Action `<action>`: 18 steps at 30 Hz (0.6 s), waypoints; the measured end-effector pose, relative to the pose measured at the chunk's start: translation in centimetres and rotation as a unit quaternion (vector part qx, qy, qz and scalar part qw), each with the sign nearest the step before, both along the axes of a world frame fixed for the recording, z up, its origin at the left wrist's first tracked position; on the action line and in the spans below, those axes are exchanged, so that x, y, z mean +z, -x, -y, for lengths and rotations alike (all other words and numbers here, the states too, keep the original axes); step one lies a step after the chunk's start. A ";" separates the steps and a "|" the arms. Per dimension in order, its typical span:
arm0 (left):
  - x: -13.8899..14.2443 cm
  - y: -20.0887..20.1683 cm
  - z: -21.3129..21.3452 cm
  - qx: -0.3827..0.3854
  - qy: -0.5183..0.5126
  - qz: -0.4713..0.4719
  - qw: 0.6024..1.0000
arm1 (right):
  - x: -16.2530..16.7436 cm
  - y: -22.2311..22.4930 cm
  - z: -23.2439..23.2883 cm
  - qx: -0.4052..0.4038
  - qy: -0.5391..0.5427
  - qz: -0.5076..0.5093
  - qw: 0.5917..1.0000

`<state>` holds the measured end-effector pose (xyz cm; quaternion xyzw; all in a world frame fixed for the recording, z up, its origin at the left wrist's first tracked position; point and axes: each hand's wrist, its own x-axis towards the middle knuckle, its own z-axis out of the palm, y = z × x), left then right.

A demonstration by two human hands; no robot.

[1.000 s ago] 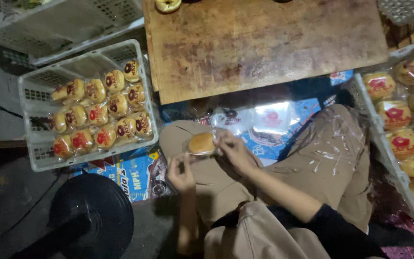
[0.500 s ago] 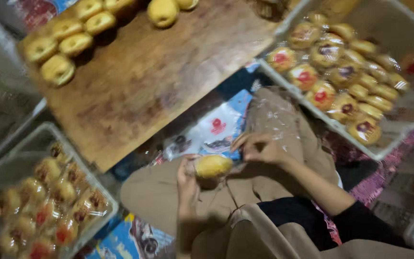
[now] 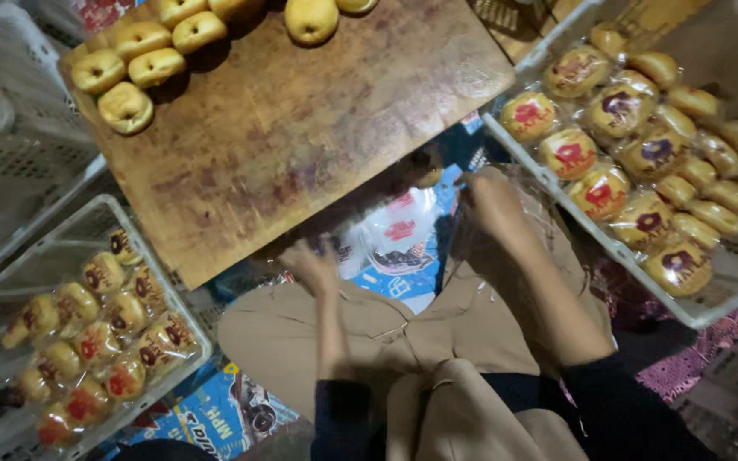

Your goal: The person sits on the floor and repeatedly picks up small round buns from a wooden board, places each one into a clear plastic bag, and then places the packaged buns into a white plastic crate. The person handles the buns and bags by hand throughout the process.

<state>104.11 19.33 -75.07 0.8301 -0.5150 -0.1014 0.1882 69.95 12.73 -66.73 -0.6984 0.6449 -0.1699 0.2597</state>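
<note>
I sit on the floor with my knees in tan trousers. My left hand (image 3: 313,265) and my right hand (image 3: 489,201) are stretched apart over my lap, each pinching an edge of a clear plastic bag (image 3: 399,230) with red print. A round golden bun (image 3: 424,166) lies in shadow at the bag's far end, just below the edge of a wooden board (image 3: 301,128). Whether the bun is fully inside the bag I cannot tell.
Several unwrapped buns (image 3: 143,60) line the board's far left. A white crate (image 3: 201,346) of wrapped buns (image 3: 104,333) stands at my left, another crate (image 3: 557,195) of wrapped buns (image 3: 600,188) at my right. Printed blue sheets (image 3: 215,418) cover the floor.
Before, both hands held the bun close together over my lap. Now they have spread apart on the bag and the bun lies farther forward, by the board's edge. My view has swung right.
</note>
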 end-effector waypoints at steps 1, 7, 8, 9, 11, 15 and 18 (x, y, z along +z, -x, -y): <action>-0.3 -2.1 1.0 0.071 -0.107 0.110 0.986 | -0.9 -0.3 2.0 0.006 0.008 -0.045 0.999; -2.5 -9.9 5.6 -0.005 0.028 -0.010 1.000 | -7.7 -8.7 10.6 -0.070 -0.064 -0.203 0.975; -2.9 -10.5 6.0 0.012 0.060 -0.098 0.993 | -7.5 -9.7 11.3 -0.097 -0.029 -0.219 0.970; -3.0 -10.8 6.2 0.028 0.092 -0.185 0.978 | -7.5 -10.4 11.8 -0.096 0.062 -0.198 0.973; -3.4 -11.4 5.9 0.057 0.147 -0.359 0.920 | -7.9 -10.6 12.1 -0.099 0.241 -0.160 0.952; -3.0 -11.0 3.0 0.135 0.006 -0.247 0.960 | -5.3 -8.5 9.1 -0.075 0.142 -0.102 0.982; -1.7 -7.8 0.6 0.095 0.104 -0.191 0.971 | -4.1 -6.1 4.8 -0.067 0.137 -0.043 0.987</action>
